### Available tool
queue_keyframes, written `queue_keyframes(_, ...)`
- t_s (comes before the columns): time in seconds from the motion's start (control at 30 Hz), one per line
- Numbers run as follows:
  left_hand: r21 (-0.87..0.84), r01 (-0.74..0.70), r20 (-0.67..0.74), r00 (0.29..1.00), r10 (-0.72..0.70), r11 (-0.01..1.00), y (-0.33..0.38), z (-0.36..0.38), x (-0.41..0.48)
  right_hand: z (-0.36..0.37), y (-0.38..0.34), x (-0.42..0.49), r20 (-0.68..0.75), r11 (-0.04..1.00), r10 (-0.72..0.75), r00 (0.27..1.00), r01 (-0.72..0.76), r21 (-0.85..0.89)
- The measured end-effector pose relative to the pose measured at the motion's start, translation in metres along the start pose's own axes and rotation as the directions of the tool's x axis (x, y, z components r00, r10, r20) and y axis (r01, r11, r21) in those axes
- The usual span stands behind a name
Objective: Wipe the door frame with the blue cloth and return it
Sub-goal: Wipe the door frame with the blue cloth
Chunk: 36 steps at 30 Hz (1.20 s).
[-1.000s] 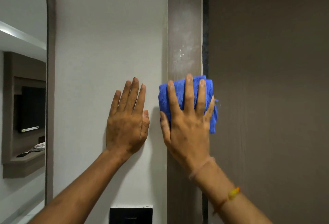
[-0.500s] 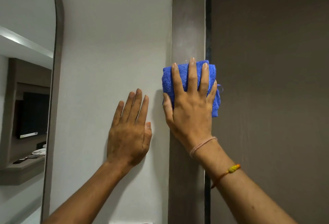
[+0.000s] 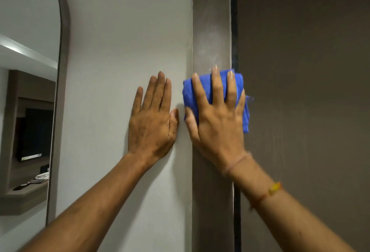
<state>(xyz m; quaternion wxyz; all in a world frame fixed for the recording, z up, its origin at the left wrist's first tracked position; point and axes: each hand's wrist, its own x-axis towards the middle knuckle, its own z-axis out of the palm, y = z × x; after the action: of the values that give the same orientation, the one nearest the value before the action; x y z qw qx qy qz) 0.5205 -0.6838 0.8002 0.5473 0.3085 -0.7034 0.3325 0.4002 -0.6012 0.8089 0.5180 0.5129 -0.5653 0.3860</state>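
The blue cloth (image 3: 202,95), folded into a thick pad, is pressed flat against the brown door frame (image 3: 212,31), a vertical strip running from top to bottom right of centre. The right hand (image 3: 217,123) lies spread over the cloth with its fingers splayed, holding it against the frame under the palm; the cloth shows above the fingertips, at the left between thumb and forefinger, and hangs out past the right side of the hand, over the dark gap (image 3: 234,31) at the frame's right edge. The frame above the cloth carries a pale dusty smear. A thin pinkish band (image 3: 238,161) circles the right wrist, and further down the forearm sits a thread bracelet with a yellow bead (image 3: 274,188), blurred.

The left hand (image 3: 153,125) is released and flat, palm against the pale grey wall (image 3: 124,41) just left of the frame, fingers together and pointing up, thumb close to the right hand's thumb but not touching it.

Right of the gap is the dark brown door (image 3: 304,71). At far left, an arched mirror (image 3: 26,71) with a grey-brown rim reflects a recessed niche holding a dark screen (image 3: 36,133) and a shelf (image 3: 26,191) with small items too blurred to identify. No writing is readable anywhere.
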Motion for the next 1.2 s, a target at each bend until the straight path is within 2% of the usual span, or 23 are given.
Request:
queue_keyframes(0.13, 0.011, 0.001, -0.006, 1.000, 0.000, 1.000, -0.002, 0.001, 0.001, -0.004, 0.001, 0.050, -0.058, 0.999, 0.037, 0.998, -0.036, 0.015)
queue_keyframes(0.27, 0.009, -0.001, -0.005, 1.000, 0.001, 1.000, -0.002, 0.001, 0.001, 0.003, -0.007, 0.015, -0.081, 0.996, 0.075, 0.994, -0.072, 0.044)
queue_keyframes(0.43, -0.006, -0.004, -0.014, 1.000, 0.004, 1.000, -0.001, 0.000, -0.001, 0.002, 0.000, -0.015, -0.018, 0.999, 0.015, 1.000, -0.014, 0.045)
queue_keyframes(0.63, 0.005, -0.006, -0.025, 1.000, 0.006, 1.000, -0.001, 0.001, 0.000, -0.010, 0.006, 0.091, -0.083, 0.998, 0.055, 0.995, -0.054, 0.015)
queue_keyframes(0.7, 0.000, -0.010, -0.030, 1.000, 0.010, 1.000, -0.002, 0.002, 0.001, -0.008, 0.003, 0.099, -0.106, 0.997, 0.074, 0.992, -0.074, 0.010)
queue_keyframes(0.83, -0.012, -0.014, -0.038, 0.999, 0.013, 1.000, -0.003, 0.004, 0.000, 0.002, -0.003, 0.035, -0.121, 0.999, 0.039, 0.992, -0.035, 0.037)
queue_keyframes(0.97, -0.020, -0.012, -0.039, 0.999, 0.011, 1.000, -0.002, 0.003, 0.000, 0.005, -0.006, -0.024, -0.033, 1.000, 0.005, 0.999, -0.004, 0.005)
queue_keyframes(1.07, -0.015, -0.004, -0.030, 1.000, 0.004, 1.000, -0.001, 0.002, 0.000, 0.000, -0.001, -0.001, -0.010, 1.000, -0.014, 1.000, 0.014, -0.006)
queue_keyframes(1.2, -0.002, 0.002, -0.023, 1.000, -0.002, 1.000, 0.000, 0.001, 0.001, -0.004, -0.001, 0.055, -0.053, 1.000, 0.015, 0.998, -0.016, -0.008)
